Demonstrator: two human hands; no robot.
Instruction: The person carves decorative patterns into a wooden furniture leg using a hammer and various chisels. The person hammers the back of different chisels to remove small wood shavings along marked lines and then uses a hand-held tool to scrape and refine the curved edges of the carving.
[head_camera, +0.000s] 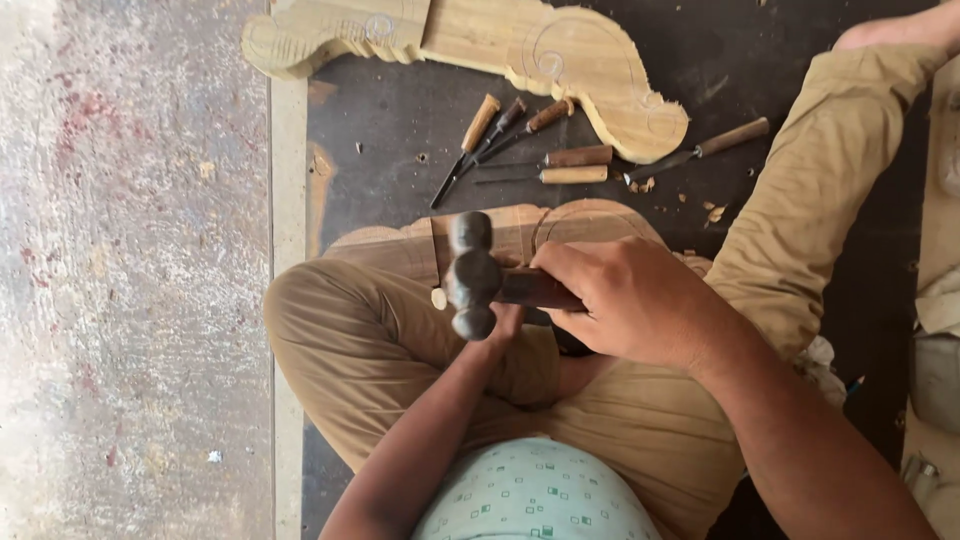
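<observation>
My right hand (625, 300) grips the dark wooden handle of a ball-peen hammer (470, 272), whose metal head hangs over a carved wooden piece (560, 228) resting on my lap. My left hand (505, 325) sits mostly hidden under the hammer head and seems closed around a chisel, of which only the pale handle end (438, 298) shows. The carved piece has a scroll shape cut into its pale surface.
Several wood-handled chisels (545, 150) lie on the dark mat (380, 120) beyond my knees. A larger carved scroll board (560, 55) lies at the top. Bare concrete floor (130, 270) spreads to the left. Wood chips are scattered near the chisels.
</observation>
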